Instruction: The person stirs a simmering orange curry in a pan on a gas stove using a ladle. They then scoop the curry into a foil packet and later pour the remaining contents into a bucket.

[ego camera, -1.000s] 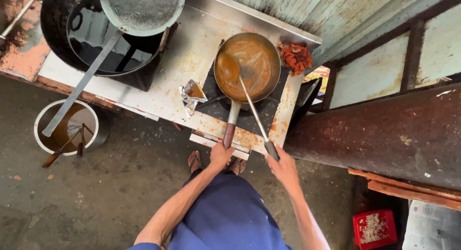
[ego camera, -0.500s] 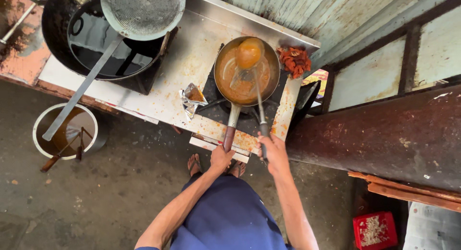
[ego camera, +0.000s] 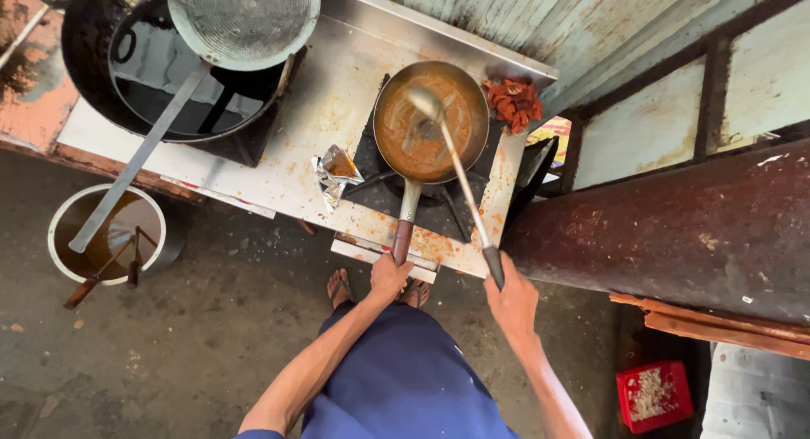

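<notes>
Beyond the right hand, its ladle overhangs the pan.

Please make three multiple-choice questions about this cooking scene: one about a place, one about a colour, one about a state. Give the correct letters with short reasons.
1. Where does the torn foil packet lie?
A. inside the pan
B. on the counter left of the pan
C. on the floor

2. What colour is the crate on the ground at lower right?
A. red
B. green
C. white

3. How is the ladle held?
A. lying flat on the counter
B. hanging on the wall
C. raised over the pan

Answers:
1 B, it rests on the steel counter beside the burner.
2 A, its walls are red.
3 C, the right hand holds its handle, bowl above the sauce, while the left hand grips the pan handle.
</notes>
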